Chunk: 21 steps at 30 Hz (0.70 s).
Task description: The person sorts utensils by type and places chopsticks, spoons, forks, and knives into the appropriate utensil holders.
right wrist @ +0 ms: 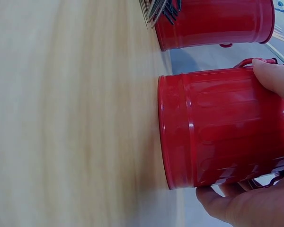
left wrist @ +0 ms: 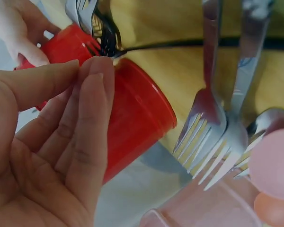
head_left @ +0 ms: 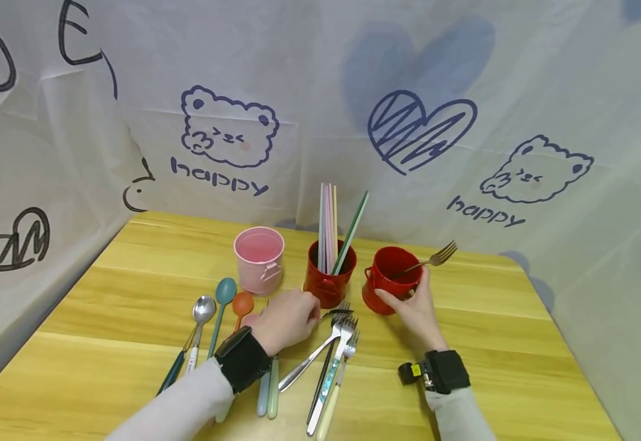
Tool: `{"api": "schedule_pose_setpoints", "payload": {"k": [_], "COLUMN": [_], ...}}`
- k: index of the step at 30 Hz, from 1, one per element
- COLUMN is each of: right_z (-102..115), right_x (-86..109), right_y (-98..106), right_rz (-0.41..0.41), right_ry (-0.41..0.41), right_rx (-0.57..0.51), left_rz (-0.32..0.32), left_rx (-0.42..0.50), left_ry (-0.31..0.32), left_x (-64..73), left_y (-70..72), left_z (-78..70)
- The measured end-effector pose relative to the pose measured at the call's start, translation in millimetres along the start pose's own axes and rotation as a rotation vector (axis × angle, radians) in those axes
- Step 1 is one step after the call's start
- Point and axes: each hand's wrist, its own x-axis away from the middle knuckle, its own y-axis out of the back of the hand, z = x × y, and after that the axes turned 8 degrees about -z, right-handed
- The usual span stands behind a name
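Note:
My right hand (head_left: 418, 306) grips a small red bucket (head_left: 382, 297), with the thumb on one side and fingers on the other. A metal fork (head_left: 436, 257) leans inside it, tines above the rim. My left hand (head_left: 290, 321) hovers over the cutlery before a second red bucket (head_left: 328, 288), which holds pastel and green straws (head_left: 328, 226). In the left wrist view its thumb and fingertips (left wrist: 98, 78) come together right by a black fork (left wrist: 154, 46); I cannot tell whether they pinch it. Several silver forks (head_left: 344, 334) lie beside that hand, handles toward me.
A pink bucket (head_left: 260, 269) stands at the back left. Left of my left hand lie a teal spoon (head_left: 225, 291), an orange spoon (head_left: 242, 302) and a silver spoon (head_left: 204, 309). A white cloth with drawings (head_left: 320, 110) hangs behind the wooden table (head_left: 508, 331).

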Motion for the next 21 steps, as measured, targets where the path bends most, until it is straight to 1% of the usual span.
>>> {"api": "schedule_pose_setpoints", "payload": {"k": [4,8,13,15,21], "right_z": [0,1,3,4,2], "right_x": [-1.0,-1.2,-0.3,0.1,-0.3], "right_y": [1,2,2,2,2], "right_rz": [0.006,0.006,0.009,0.012,0.013], "right_ry": [0.001,0.000,-0.005,-0.007,-0.006], "right_rx": [0.005,-0.001,0.000,-0.002,0.000], "left_rz": [-0.012,-0.014,0.027,0.045,0.091], "left_rx": [-0.010,-0.023,-0.040,-0.052,-0.101], "left_ry": [-0.006,0.032,0.120,0.146,0.181], "left_x": [7.3,10.3,11.9,12.5,12.9], "left_y": [-2.7,-7.0,-13.4,-16.1,-20.4], "left_z": [-1.2,-0.3,1.9,2.6,2.1]}}
